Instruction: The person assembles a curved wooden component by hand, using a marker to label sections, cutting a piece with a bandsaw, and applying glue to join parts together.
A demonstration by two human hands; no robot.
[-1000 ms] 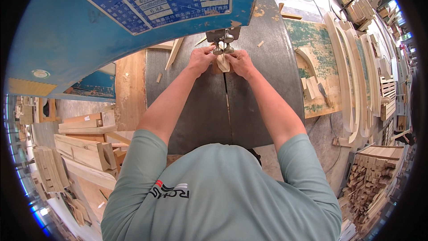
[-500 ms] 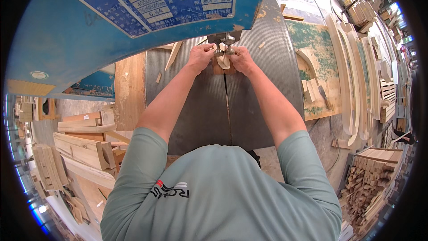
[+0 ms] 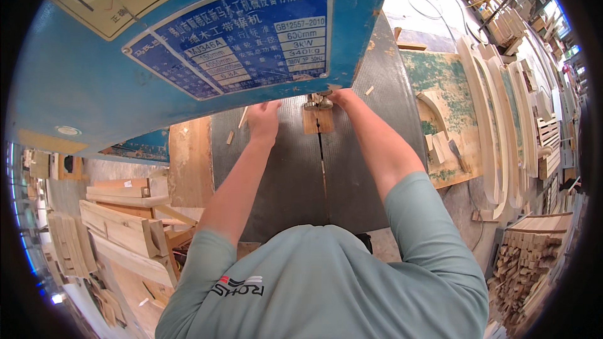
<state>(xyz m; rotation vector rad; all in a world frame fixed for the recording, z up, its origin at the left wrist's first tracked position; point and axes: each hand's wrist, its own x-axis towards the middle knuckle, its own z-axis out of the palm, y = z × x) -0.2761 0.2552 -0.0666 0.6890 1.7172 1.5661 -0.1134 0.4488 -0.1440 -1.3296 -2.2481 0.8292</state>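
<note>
The two hands had moved apart in front of the blue machine (image 3: 94, 97).
Half a second earlier both hands had flanked a pale wood piece at the metal guide rollers (image 3: 318, 104); now the left hand (image 3: 264, 119) had drawn off to the left, near a pale strip (image 3: 243, 117) on the dark table (image 3: 348, 182), its fingers loosely bent and partly cut off by the machine's edge, so any hold could not be told. The right hand (image 3: 341, 95) stayed just beside the rollers, mostly hidden behind the machine; its opening and grip could not be told either. The pale wood piece had gone from view, its place uncertain, leaving the brown wooden insert (image 3: 319, 123) plainly visible below the rollers. The machine filled more of the view than before.
</note>
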